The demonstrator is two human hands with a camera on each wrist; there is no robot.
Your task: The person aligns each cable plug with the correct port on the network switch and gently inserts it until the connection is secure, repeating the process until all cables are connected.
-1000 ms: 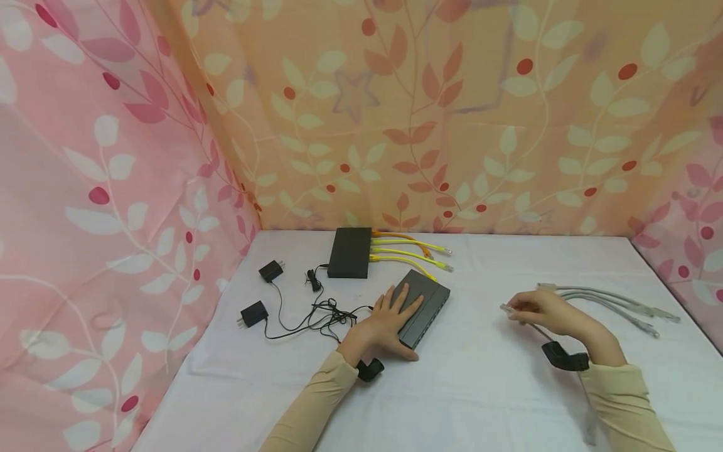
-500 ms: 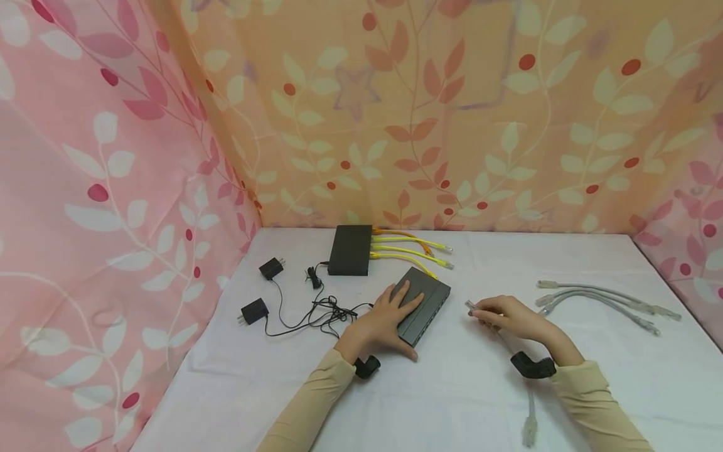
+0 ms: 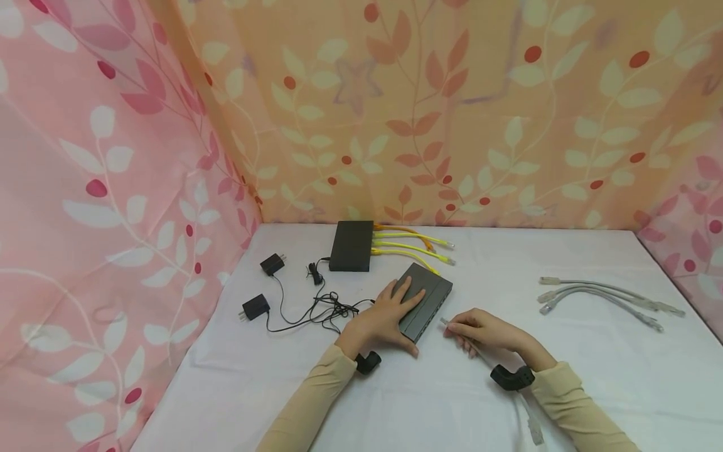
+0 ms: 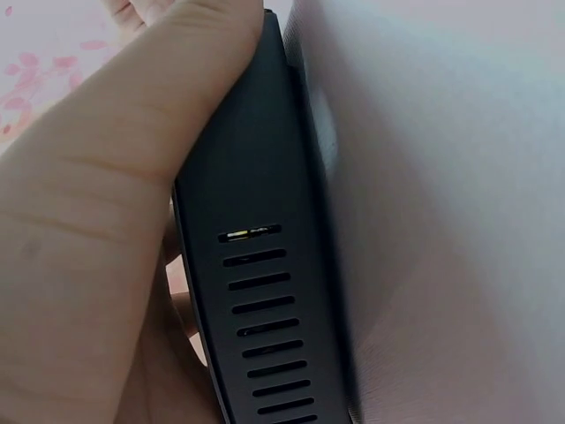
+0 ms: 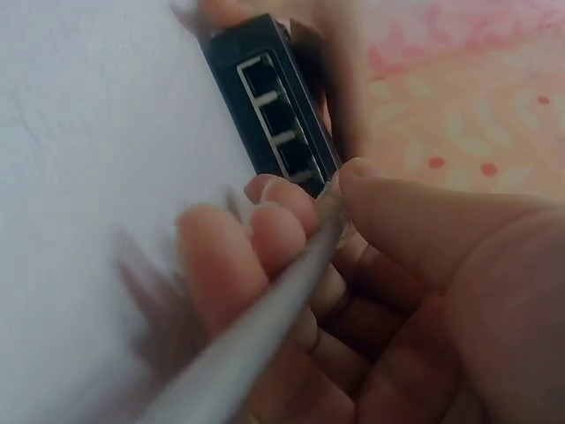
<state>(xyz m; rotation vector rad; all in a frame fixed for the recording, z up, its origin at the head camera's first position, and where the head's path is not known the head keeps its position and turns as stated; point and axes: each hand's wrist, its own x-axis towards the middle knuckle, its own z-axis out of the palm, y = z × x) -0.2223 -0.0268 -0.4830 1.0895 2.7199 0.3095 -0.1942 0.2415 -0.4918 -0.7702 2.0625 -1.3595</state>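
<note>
Near the table's left edge I can see two black plugs, one farther back than the other, with their cords running right into a loose tangle. Behind it, close to the far edge and left of its middle, lies a black box, with yellow cables and an orange one sticking out of its right side. Nearer the middle, the left hand lies spread over a grey box, palm down and gripping nothing, the thumb at its near end. The box sits at a slant, its row of sockets facing right. Just beside them the right hand pinches a grey cable close behind its plug, thumb against fingers, the plug pointing at the box; the cable's other end trails under the right forearm. Toward the table's right edge lie three loose cables, also grey, roughly side by side.
</note>
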